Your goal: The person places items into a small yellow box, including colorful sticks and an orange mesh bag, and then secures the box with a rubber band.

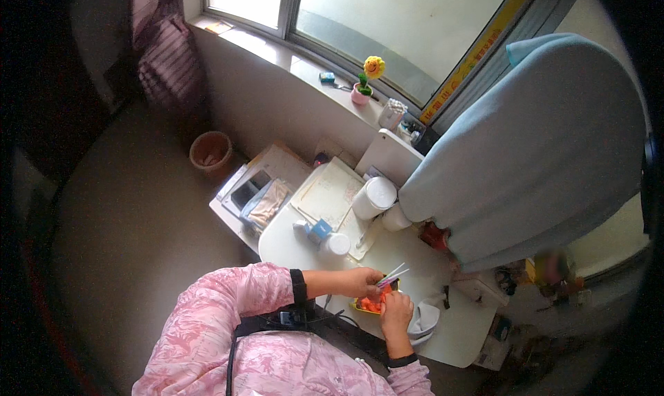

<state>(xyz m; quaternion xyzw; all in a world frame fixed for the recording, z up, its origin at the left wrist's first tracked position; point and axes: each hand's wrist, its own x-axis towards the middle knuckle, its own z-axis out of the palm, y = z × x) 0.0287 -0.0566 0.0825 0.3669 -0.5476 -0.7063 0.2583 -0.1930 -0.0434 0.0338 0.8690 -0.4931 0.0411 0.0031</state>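
My left hand (367, 282) comes in from the left over a white table. Its fingers are closed on a small bunch of thin sticks (392, 276), whitish, green and purple, whose tips point up and right. Just below is a small yellow-rimmed tray (366, 311) with bright orange pieces (370, 304) in it; what they are is too small to tell. My right hand (397, 313) is at the tray's right side, fingers curled against the orange pieces. Whether it grips one is hidden.
A grey cloth (425, 321) lies right of my right hand on the white table (459, 339). Beyond the tray stand a white lidded jar (336, 245), a blue box (319, 230) and a larger white canister (374, 196). A light blue cloth cover (524, 152) rises at the right.
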